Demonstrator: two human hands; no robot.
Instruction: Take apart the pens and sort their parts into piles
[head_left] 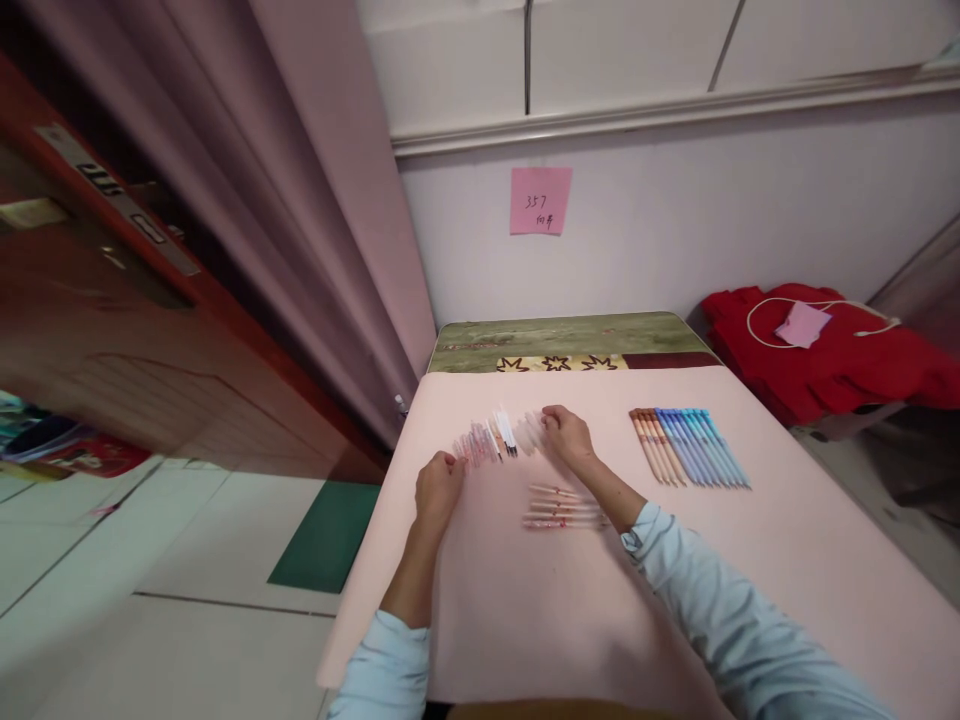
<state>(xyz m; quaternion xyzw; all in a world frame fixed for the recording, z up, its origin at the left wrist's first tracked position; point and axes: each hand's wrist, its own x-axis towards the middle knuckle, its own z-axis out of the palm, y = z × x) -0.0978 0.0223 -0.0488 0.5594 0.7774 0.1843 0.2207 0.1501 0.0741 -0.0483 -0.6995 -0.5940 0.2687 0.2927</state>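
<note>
My left hand (439,487) rests on the pink table cover (540,620) with its fingers curled at the left end of a fanned row of pink and clear pens (487,441). At the right end of that row my right hand (568,437) has its fingers closed around pale clear pens or caps that I cannot make out. A few pink pens (562,507) lie side by side just below my right wrist. Farther right lies a neat row of orange and blue pens (688,446), apart from both hands.
A green-patterned tabletop (562,340) shows beyond the pink cover. A pink sticky note (540,200) hangs on the wall. Red cloth with a white cable and pink pad (817,350) lies at right. Curtain and wooden door stand at left, tiled floor below.
</note>
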